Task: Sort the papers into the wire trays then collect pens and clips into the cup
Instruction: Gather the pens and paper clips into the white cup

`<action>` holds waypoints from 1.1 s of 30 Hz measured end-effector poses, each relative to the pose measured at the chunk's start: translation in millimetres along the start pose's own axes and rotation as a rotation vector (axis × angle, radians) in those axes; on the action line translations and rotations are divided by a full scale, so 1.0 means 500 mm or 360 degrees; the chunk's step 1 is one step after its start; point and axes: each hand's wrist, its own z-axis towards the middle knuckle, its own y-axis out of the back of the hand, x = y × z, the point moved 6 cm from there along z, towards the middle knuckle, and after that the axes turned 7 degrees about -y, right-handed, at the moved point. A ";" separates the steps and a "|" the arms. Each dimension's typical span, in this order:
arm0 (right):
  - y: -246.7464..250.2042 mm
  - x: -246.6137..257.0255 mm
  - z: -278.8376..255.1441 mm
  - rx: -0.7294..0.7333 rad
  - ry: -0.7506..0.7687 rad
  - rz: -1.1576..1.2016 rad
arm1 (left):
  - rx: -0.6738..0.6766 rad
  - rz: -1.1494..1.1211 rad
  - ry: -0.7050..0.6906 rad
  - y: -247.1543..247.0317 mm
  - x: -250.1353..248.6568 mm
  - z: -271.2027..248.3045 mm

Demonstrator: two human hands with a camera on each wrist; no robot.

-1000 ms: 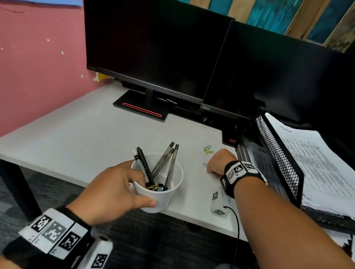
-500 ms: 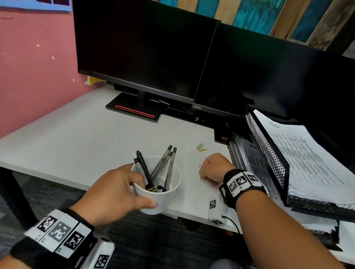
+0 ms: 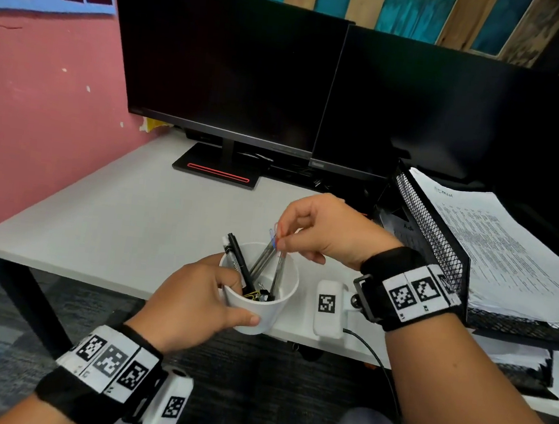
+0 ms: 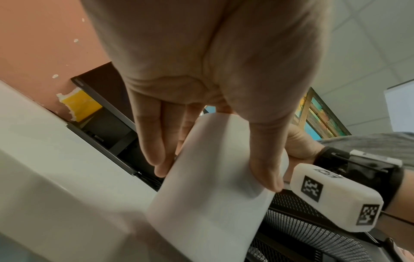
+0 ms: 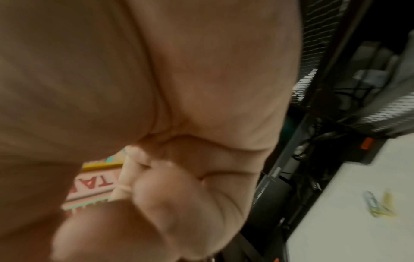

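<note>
A white cup (image 3: 262,313) stands at the desk's front edge with several pens (image 3: 239,263) and binder clips inside. My left hand (image 3: 231,296) grips it, thumb on the near wall and fingers at the far rim; the left wrist view shows the same cup (image 4: 212,195) in that hand (image 4: 201,70). My right hand (image 3: 282,239) hovers just above the cup's mouth and pinches small paper clips (image 3: 274,236), blue and red, between thumb and fingers. More loose clips (image 5: 378,205) lie on the desk in the right wrist view. The right hand (image 5: 156,177) there is curled and blurred.
Black wire trays (image 3: 431,234) with stacked papers (image 3: 508,249) stand at the right. Two dark monitors (image 3: 224,68) line the back of the white desk (image 3: 116,208). A pink wall (image 3: 39,117) borders the left.
My right hand has lifted off the desk with the paper clips and moved left to above the cup. The left hand has kept its hold on the cup.
</note>
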 end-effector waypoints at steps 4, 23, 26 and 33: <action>-0.007 0.011 0.000 0.0022 -0.0064 -0.0095 | -0.0017 -0.0001 -0.0016 0.006 -0.006 0.001; 0.163 -0.283 0.178 -0.0885 -0.0952 -0.0525 | -0.0117 -0.0008 0.0011 0.046 0.030 0.024; 0.154 -0.290 0.192 -0.0813 -0.0934 -0.0729 | -0.0124 0.0009 0.0036 0.055 0.035 0.021; 0.139 -0.270 0.191 -0.0575 -0.1062 -0.1375 | -0.0105 0.0024 0.0062 0.052 0.038 0.014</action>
